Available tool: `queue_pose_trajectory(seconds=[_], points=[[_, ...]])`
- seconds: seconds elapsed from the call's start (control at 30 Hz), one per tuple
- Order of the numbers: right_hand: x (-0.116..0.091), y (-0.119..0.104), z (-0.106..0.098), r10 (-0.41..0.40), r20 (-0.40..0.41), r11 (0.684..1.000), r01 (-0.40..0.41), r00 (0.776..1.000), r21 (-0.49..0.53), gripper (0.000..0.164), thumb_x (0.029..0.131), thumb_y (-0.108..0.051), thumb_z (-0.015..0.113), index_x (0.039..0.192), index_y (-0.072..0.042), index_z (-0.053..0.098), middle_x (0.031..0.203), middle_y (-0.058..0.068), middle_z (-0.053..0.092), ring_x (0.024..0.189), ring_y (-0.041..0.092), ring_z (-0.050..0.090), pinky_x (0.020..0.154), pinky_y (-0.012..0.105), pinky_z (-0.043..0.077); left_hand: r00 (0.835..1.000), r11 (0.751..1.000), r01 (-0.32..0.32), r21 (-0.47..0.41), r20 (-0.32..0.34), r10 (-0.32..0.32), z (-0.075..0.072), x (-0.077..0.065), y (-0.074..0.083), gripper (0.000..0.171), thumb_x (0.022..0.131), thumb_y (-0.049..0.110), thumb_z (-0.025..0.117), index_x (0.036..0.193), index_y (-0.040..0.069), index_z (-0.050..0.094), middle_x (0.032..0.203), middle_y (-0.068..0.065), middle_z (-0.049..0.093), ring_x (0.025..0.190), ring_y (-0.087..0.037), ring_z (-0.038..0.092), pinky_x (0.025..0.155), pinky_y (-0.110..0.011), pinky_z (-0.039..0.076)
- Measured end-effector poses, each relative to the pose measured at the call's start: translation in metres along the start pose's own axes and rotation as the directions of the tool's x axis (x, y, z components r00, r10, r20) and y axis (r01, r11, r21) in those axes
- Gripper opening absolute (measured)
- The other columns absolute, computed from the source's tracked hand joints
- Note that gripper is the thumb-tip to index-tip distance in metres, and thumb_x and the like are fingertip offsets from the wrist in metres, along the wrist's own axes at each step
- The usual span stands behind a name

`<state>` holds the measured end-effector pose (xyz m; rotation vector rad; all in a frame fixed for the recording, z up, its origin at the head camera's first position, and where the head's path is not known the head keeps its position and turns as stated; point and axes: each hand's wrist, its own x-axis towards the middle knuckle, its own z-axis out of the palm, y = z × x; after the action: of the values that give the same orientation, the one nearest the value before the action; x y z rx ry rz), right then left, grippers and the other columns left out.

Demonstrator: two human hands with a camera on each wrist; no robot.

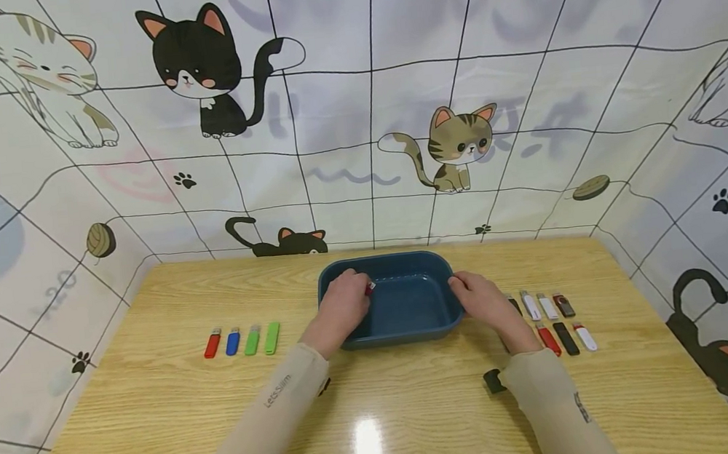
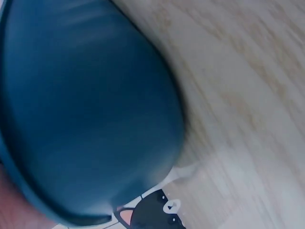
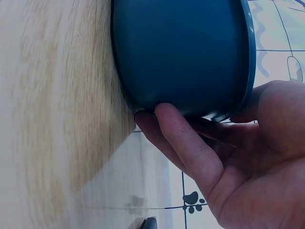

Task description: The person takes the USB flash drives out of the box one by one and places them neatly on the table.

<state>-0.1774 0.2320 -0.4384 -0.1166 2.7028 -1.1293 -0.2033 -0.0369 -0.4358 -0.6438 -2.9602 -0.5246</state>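
A dark blue rectangular basin (image 1: pixel 401 338) stands on the wooden table. Over its left end, my left hand (image 1: pixel 345 305) pinches a small red USB stick (image 1: pixel 369 289) whose metal tip shows past the fingers. Only a blurred edge of that hand (image 2: pixel 19 205) appears in the left wrist view, beside the basin's rim. On the right side, my right hand (image 1: pixel 483 299) grips the basin's rim and wall. The right wrist view shows its fingers (image 3: pixel 186 143) against the outer wall (image 3: pixel 181 57), the thumb up at the rim.
Left of the basin lie a red stick (image 1: pixel 213 344), a blue stick (image 1: pixel 233 342) and two green sticks (image 1: pixel 253 341) in a row. Several white, black and red USB sticks (image 1: pixel 566 339) lie to the right. A cat-patterned cloth (image 1: pixel 340 112) closes off the back and sides.
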Motion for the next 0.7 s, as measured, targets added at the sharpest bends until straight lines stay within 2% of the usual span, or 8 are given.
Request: queue_pose_trajectory(seconds=[0.17,0.37,0.7], points=[[0.001,0.001,0.000,0.005,-0.004,1.000,-0.005,1.000,-0.011,0.034,0.113,-0.023,0.038,0.121,0.003,0.059,0.086,0.011,0.055,0.087,0.026,0.066,0.075,0.042,0.059,0.999,1.000,0.009,-0.019,-0.042,-0.010,-0.010,-0.007,-0.003,0.012,0.092,-0.002,0.071,0.102,0.001,0.077,0.095,-0.011,0.070,0.091,-0.026,0.064,0.081,-0.042,0.057],[0.001,0.001,0.000,0.008,-0.001,1.000,-0.008,1.000,-0.006,0.033,0.113,-0.023,0.038,0.116,0.002,0.059,0.082,0.011,0.051,0.084,0.025,0.065,0.074,0.041,0.059,0.994,1.000,0.002,-0.031,-0.111,-0.006,-0.017,-0.015,-0.005,0.014,0.092,-0.001,0.071,0.105,-0.002,0.076,0.097,-0.013,0.071,0.090,-0.026,0.064,0.080,-0.039,0.058],[0.000,0.002,0.001,0.009,0.002,1.000,-0.009,1.000,0.018,0.036,0.114,-0.024,0.038,0.124,0.004,0.058,0.086,0.012,0.054,0.088,0.026,0.067,0.075,0.042,0.060,0.986,0.992,0.050,-0.120,-0.153,-0.068,-0.028,-0.028,-0.007,0.015,0.090,-0.002,0.072,0.105,-0.001,0.074,0.095,-0.011,0.066,0.085,-0.024,0.060,0.075,-0.039,0.056]])
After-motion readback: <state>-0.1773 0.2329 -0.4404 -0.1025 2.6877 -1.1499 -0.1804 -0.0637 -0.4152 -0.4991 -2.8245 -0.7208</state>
